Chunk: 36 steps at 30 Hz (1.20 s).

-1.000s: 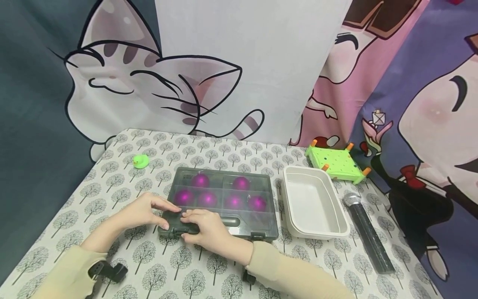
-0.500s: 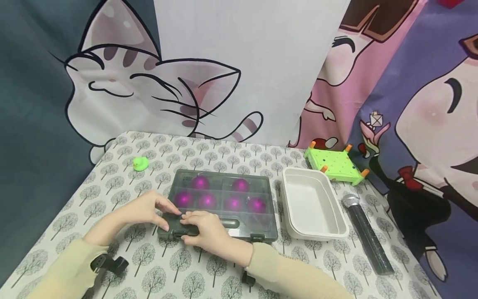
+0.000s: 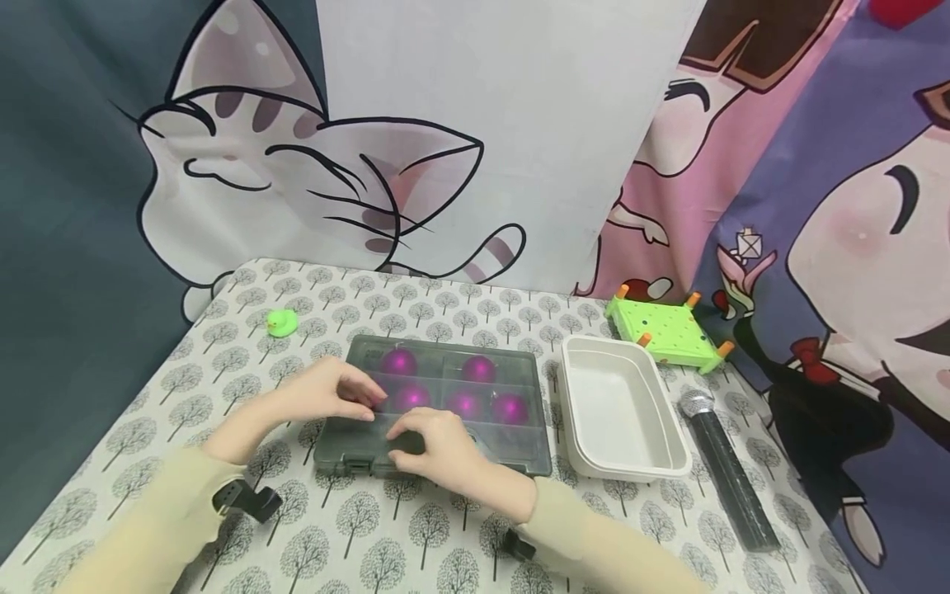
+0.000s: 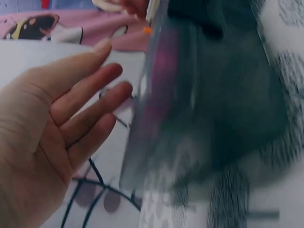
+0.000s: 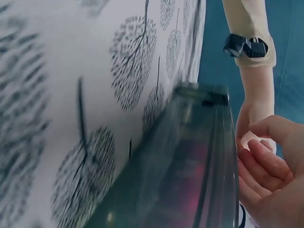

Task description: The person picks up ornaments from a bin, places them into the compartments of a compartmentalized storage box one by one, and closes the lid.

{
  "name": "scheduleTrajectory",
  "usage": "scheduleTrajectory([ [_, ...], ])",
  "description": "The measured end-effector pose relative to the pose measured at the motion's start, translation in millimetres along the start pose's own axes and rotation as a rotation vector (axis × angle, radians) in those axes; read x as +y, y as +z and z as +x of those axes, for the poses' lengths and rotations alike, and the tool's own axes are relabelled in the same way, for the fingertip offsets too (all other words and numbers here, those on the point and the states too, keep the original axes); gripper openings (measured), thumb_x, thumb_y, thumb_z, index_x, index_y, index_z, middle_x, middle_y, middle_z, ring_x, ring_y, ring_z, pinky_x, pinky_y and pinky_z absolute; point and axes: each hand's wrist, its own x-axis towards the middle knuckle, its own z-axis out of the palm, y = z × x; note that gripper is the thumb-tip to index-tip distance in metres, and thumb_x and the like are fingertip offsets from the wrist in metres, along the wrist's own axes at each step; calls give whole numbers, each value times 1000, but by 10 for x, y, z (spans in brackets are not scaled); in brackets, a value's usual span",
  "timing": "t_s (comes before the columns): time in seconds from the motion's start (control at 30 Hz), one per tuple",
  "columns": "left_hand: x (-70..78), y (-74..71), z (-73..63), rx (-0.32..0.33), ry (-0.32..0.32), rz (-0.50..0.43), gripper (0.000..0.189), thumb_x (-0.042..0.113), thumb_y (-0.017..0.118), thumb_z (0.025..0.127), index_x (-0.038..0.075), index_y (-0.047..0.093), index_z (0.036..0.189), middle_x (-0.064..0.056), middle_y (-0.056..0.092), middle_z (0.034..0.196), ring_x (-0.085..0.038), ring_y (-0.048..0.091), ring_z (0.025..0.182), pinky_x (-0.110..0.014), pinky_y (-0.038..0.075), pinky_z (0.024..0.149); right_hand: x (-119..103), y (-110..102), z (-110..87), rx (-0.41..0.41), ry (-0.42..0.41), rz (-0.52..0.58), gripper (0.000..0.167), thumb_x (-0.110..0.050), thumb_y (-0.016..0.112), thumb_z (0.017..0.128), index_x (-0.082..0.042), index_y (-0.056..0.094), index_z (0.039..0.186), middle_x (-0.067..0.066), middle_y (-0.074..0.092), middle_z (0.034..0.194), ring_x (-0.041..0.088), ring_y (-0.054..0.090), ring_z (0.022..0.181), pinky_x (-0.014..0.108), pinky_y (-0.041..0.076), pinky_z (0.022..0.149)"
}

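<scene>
A translucent grey plastic storage case (image 3: 512, 445) lies flat on the table with its lid down. Several round purple balls (image 3: 478, 369) show through the lid in its compartments. My left hand (image 3: 326, 392) hovers over the case's left side, covering one ball; the left wrist view shows its fingers (image 4: 97, 104) loosely bent, apart from the case, with nothing in them. My right hand (image 3: 441, 450) is over the front middle of the lid and hides the handle there. Its loosely bent fingers (image 5: 266, 166) hold nothing in the right wrist view; whether they touch the lid, I cannot tell.
Right of the case stands a white plastic basin (image 3: 675, 441). Beyond it are a black microphone (image 3: 731, 474) and an upturned green toy table (image 3: 660, 328) with orange legs. A green toy duck (image 3: 282, 322) sits at the back left of the tree-print tablecloth (image 3: 312, 544).
Both hands have come off the case's front left edge. The left hand has moved up and right over the lid; the right hand has shifted right. The case has stayed in place.
</scene>
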Motion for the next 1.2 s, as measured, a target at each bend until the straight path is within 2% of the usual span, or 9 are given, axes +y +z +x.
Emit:
scheduleTrajectory([
  [0.13, 136, 119, 136, 20, 47, 72, 31, 21, 78, 82, 4, 73, 108, -6, 76, 104, -17, 71, 95, -28, 58, 88, 160, -154, -132, 51, 35, 30, 19, -15, 74, 83, -7, 72, 101, 3, 74, 101, 16, 68, 98, 31, 54, 96],
  [0.23, 247, 220, 242, 22, 81, 138, 32, 22, 80, 80, 8, 74, 108, -1, 76, 105, -17, 70, 97, -32, 57, 90, 327, -272, -251, 97, 63, 8, 19, -13, 74, 81, -7, 72, 99, 4, 74, 99, 17, 69, 96, 34, 56, 93],
  [0.37, 377, 337, 393, -26, 102, 164, 43, 22, 80, 80, 6, 70, 118, -6, 72, 116, -22, 68, 107, -39, 55, 97, 546, -411, -440, 151, 76, -53, 18, -14, 75, 80, -9, 73, 97, 3, 74, 98, 17, 69, 95, 36, 57, 92],
  [0.53, 496, 469, 580, -94, 100, 148, 56, 22, 81, 79, 4, 63, 128, -8, 67, 127, -24, 64, 116, -40, 51, 102, 716, -535, -658, 198, 83, -80, 19, -12, 76, 79, -9, 73, 97, 3, 74, 99, 19, 69, 96, 37, 57, 90],
  [0.73, 619, 658, 690, -158, 122, 157, 63, 24, 83, 76, 7, 61, 132, -8, 66, 130, -23, 63, 119, -38, 50, 104, 769, -564, -872, 132, 76, -75, 27, -16, 76, 81, -9, 72, 106, 7, 73, 111, 24, 68, 106, 43, 55, 96],
  [0.87, 660, 780, 722, -183, 128, 189, 66, 24, 83, 75, 11, 59, 134, -5, 64, 132, -21, 61, 121, -37, 49, 106, 791, -552, -993, 84, 67, -77, 41, -25, 80, 78, -9, 69, 115, 11, 68, 124, 29, 65, 115, 51, 51, 100],
  [1.03, 659, 870, 744, -190, 109, 221, 71, 25, 84, 73, 13, 57, 137, -3, 62, 135, -20, 59, 124, -39, 46, 109, 821, -519, -1072, 38, 74, -57, 62, -31, 86, 68, -9, 66, 123, 12, 62, 134, 31, 59, 123, 53, 48, 102],
  [1.2, 644, 912, 742, -168, 87, 200, 74, 24, 85, 71, 11, 56, 137, -5, 63, 134, -22, 60, 123, -40, 46, 108, 844, -501, -1081, 9, 74, -60, 70, -31, 89, 63, -10, 64, 125, 6, 62, 134, 28, 58, 125, 51, 46, 105],
])
